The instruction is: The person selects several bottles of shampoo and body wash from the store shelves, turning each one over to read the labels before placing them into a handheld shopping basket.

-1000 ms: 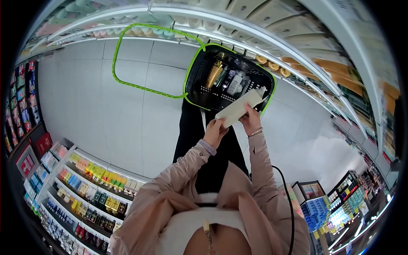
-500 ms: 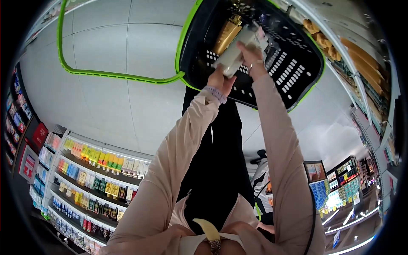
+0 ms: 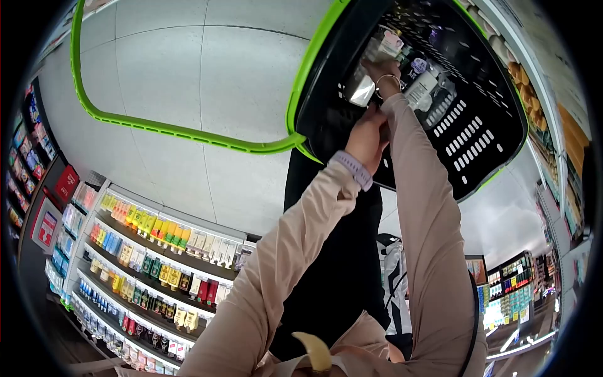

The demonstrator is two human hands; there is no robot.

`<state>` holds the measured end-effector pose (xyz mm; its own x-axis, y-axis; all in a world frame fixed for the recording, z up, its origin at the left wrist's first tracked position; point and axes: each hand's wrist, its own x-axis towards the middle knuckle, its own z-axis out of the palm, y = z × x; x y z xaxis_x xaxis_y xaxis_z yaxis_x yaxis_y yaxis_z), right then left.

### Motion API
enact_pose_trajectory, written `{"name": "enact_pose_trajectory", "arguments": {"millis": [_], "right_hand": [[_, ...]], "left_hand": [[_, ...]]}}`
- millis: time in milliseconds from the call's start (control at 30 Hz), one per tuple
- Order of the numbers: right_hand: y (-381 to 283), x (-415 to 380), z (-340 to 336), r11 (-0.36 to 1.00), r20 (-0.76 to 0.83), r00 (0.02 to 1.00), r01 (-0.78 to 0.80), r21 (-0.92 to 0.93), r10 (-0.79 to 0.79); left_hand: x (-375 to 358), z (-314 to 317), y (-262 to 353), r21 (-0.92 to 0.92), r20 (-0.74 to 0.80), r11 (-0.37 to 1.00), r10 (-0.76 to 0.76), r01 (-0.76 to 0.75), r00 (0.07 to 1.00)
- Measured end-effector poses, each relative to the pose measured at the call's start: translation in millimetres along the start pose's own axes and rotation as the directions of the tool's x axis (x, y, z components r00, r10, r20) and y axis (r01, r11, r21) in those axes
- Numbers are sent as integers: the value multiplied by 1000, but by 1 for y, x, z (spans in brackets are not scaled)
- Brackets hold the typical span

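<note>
A black shopping basket with a bright green rim stands on the floor before me. My right hand, a bracelet at its wrist, reaches inside and grips a whitish, shiny package. Just below, my left hand, with a lilac watch band, has its fingers curled close to the package's lower end; what they hold, if anything, is hidden. Right of my right hand lie a white bottle, a purple flower-shaped item and a clear plastic wrapping. A pink-and-white box sits beyond my fingers.
The basket's green handle is folded out to the left over pale floor tiles. Shelves of tubes and bottles stand at lower left. More racks line the right side. A black-and-white bag or garment shows behind my legs.
The basket appears further right and lower in view. My right hand still grips the package, and my left hand has slid down off its lower end. The gold item is out of sight.
</note>
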<state>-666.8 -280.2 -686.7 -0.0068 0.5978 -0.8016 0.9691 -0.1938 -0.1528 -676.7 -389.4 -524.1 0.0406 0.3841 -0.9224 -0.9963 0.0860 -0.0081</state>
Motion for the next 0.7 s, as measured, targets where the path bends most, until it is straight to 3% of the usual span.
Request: {"name": "enact_pose_trajectory", "arguments": {"millis": [33,67,100,167,300,367,467,600,700], "right_hand": [[-5,-7,-7,996,5,997,76,-40,-76],[-13,-15,-12,991,66,997,34,-126,-26],[-10,-7,-1,991,-37,999,-19,-132,15],[-12,-6,3,993,-66,995,-81,-80,75],[-13,-6,3,988,-89,987,-126,91,134],[-8,3,10,998,-62,996,-63,-6,62],[-10,-4,5,956,89,994,87,-280,-65],[17,7,10,889,233,967,197,-413,-106],[32,-46,-22,925,119,957,287,-249,-265]], "left_hand": [[-9,1,3,0,1,1000,4,-4,1000],[-19,3,7,38,47,999,25,-26,999],[-27,3,11,75,95,996,44,-51,995],[-36,-1,14,97,139,994,41,-54,989],[-42,1,22,142,76,990,13,-24,997],[-40,-1,26,155,21,987,34,-37,999],[-46,8,35,179,61,980,74,-84,995],[-69,18,36,198,97,975,79,-97,992],[-95,24,30,201,109,977,49,-71,993]]}}
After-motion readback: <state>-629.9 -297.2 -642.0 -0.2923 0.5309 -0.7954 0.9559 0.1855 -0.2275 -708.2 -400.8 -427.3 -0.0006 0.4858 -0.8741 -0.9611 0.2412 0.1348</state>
